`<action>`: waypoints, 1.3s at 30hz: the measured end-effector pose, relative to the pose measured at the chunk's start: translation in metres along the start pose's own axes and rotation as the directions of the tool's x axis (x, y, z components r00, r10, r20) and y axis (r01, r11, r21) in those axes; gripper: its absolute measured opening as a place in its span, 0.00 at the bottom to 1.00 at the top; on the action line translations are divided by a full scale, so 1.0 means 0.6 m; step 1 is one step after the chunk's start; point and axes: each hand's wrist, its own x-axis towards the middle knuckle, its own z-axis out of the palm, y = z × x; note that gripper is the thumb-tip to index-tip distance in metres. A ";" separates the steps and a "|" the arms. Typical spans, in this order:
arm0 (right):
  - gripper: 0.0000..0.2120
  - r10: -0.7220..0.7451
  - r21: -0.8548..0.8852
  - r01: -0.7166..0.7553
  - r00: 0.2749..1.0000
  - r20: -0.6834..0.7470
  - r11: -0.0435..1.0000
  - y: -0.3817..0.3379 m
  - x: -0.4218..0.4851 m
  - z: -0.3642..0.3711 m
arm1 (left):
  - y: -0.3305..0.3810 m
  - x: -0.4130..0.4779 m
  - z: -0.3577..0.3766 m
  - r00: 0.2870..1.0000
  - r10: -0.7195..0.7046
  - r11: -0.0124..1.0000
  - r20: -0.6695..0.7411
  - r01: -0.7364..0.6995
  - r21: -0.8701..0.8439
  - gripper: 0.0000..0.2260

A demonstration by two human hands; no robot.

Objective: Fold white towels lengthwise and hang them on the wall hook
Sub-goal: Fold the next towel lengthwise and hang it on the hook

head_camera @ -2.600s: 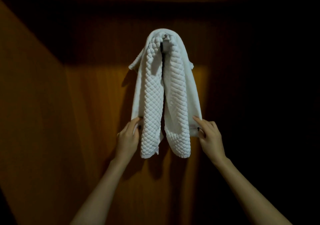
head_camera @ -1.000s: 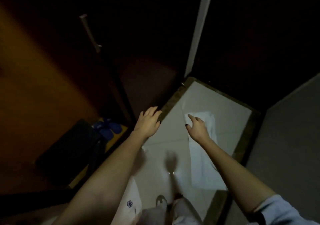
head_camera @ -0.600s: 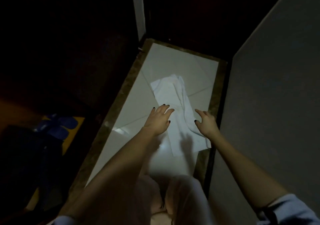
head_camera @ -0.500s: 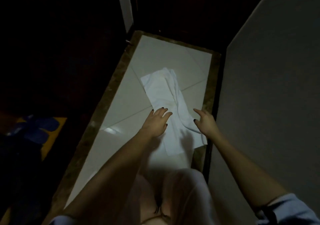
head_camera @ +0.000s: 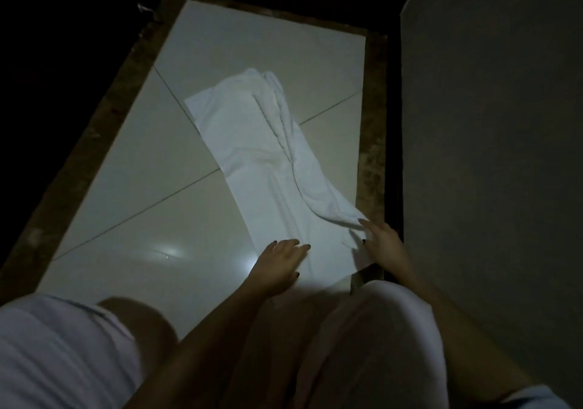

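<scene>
Rumpled white cloth towel [head_camera: 252, 143] on pale tiled floor [head_camera: 142, 188]
Left grip [head_camera: 280, 260] and right grip [head_camera: 383, 243], fingers straight, touch its 6 o'clock end.

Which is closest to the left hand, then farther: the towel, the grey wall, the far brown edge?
1. The towel, touched by the left hand.
2. The grey wall, off to the right.
3. The far brown edge, at the top.

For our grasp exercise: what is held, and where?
Left hand lies flat on the near end of the towel, no grip. Right hand touches its near corner; pinch cannot be told.
</scene>
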 end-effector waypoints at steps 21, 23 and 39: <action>0.10 -0.023 0.466 0.164 0.955 -0.295 0.869 -0.042 0.012 -0.001 | -0.013 0.018 0.029 0.969 -0.146 0.923 -0.198 0.061 -0.380 0.22; 0.13 -0.067 0.462 0.208 0.951 -0.302 0.862 -0.095 -0.005 -0.036 | -0.013 -0.002 -0.041 0.902 -0.238 0.881 -0.361 0.044 -0.472 0.16; 0.04 -0.260 0.314 0.465 0.814 -0.520 0.828 -0.559 -0.236 -0.545 | 0.049 -0.285 -0.800 0.593 -0.552 0.584 -0.586 -0.228 -0.779 0.15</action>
